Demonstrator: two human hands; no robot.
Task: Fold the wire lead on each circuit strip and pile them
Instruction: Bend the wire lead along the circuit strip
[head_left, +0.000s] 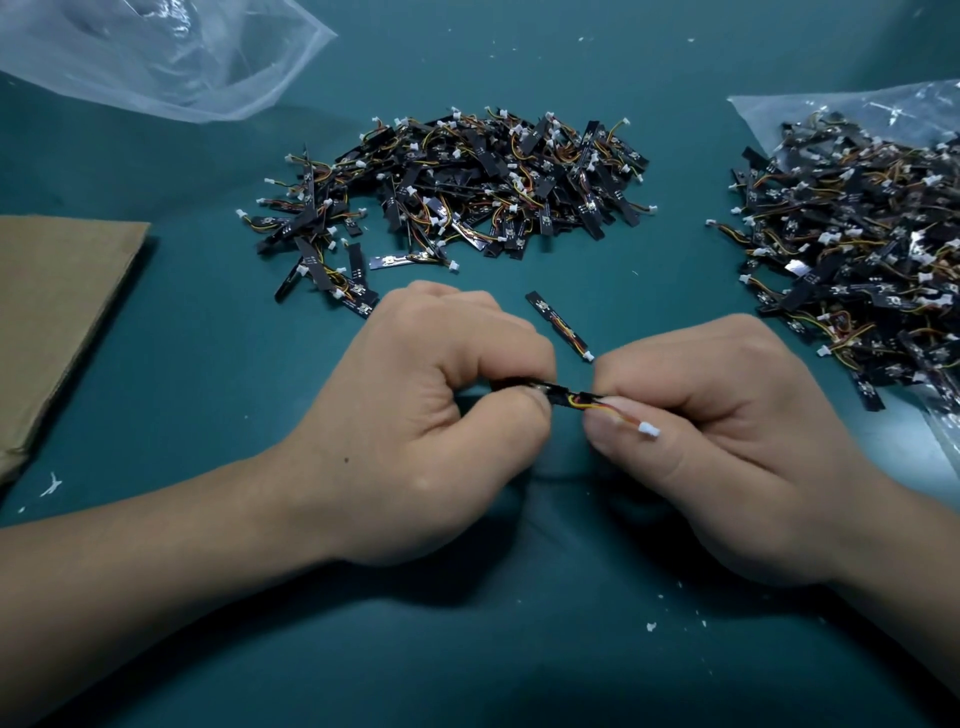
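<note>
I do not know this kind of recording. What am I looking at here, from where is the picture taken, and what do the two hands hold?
There is no machine here: a person works with bare hands. The one picture comes from a camera worn on the person's head, looking down at a teal table. The left hand grips a small black circuit strip. The right hand pinches its wire lead, which ends in a white plug. A lone strip lies just beyond the hands. Farther back is the middle pile of such strips. The right pile lies on a clear plastic bag. A second bag and some cardboard lie at the left.
</note>
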